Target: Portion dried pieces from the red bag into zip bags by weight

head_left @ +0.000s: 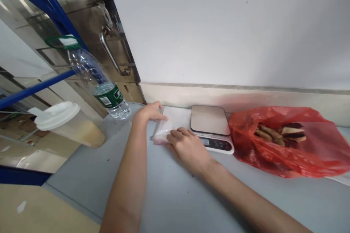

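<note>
A stack of clear plastic bags point(175, 121) lies flat on the grey counter point(175, 196) beside a small white kitchen scale point(211, 125). My left hand point(150, 113) rests on the stack's far left corner, fingers curled and pinching at the plastic. My right hand point(187, 145) presses on the stack's near edge with fingers bent, just left of the scale's display. The scale's steel platform is bare.
A red plastic bag point(287, 142) with brown and dark pieces inside lies right of the scale. A clear water bottle point(98, 83) and a lidded cup point(68, 123) stand at the left, near a steel door with a handle point(112, 52). A white wall backs the counter.
</note>
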`<act>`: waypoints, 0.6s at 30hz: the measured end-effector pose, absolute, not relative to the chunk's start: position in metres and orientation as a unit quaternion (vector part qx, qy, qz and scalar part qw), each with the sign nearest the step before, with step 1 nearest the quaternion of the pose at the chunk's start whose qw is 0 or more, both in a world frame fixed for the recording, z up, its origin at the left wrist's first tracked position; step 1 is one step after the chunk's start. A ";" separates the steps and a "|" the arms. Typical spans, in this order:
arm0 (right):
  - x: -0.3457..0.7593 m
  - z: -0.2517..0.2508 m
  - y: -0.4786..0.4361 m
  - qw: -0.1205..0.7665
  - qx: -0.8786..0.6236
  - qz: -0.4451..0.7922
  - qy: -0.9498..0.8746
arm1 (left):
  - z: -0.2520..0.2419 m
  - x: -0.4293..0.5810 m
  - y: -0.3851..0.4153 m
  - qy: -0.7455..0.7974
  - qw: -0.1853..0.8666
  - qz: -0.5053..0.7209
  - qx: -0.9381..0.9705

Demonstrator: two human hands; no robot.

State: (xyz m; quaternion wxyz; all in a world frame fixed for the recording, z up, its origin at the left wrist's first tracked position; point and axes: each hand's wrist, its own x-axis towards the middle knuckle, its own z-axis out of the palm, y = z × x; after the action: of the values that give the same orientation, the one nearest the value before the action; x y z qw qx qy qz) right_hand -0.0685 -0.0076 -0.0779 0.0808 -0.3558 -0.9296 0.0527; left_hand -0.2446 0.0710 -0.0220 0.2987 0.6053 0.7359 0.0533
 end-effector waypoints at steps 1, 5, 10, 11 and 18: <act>-0.067 -0.080 -0.008 0.079 -0.357 0.058 -0.929 | -0.024 -0.242 0.073 0.729 0.275 0.052 0.624; -0.061 -0.083 -0.005 0.102 -0.349 0.091 -0.927 | -0.030 -0.228 0.078 0.663 0.256 0.044 0.702; -0.052 -0.084 -0.003 0.137 -0.319 0.158 -0.925 | -0.039 -0.222 0.080 0.606 0.281 0.034 0.743; -0.050 -0.085 -0.002 0.142 -0.309 0.166 -0.926 | -0.040 -0.222 0.080 0.603 0.277 0.037 0.747; -0.047 -0.092 -0.004 0.142 -0.297 0.153 -0.932 | -0.044 -0.211 0.085 0.562 0.282 0.034 0.777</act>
State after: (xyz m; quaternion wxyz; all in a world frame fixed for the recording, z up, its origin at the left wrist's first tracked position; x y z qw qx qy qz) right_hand -0.0469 -0.0036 -0.0924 0.1417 -0.2967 -0.9319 0.1532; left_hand -0.2108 0.0845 -0.0439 0.2819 0.7768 0.5621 0.0342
